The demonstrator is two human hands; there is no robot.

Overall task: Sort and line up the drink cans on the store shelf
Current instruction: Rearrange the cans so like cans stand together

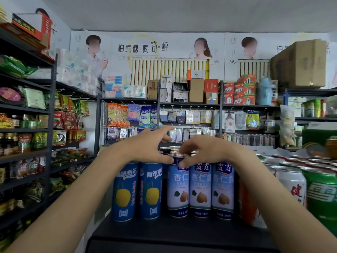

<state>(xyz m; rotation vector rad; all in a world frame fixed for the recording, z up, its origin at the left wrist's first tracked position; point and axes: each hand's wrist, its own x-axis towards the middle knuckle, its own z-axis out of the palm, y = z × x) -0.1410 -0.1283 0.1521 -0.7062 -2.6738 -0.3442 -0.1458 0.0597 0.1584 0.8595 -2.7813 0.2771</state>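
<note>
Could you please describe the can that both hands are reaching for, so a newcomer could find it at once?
On the dark shelf, find the front row's three pale apricot-kernel cans. It is the leftmost one, beside two blue cans with yellow fruit. Only its top sits between the left hand and right hand.

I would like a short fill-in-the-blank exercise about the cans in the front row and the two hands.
1. In the front row, the dark blue cans with a yellow fruit number ____.
2. The light blue cans to their right number ____.
3. The left hand and right hand are over the ____ of the cans.

Missing words: two; three; tops
</note>
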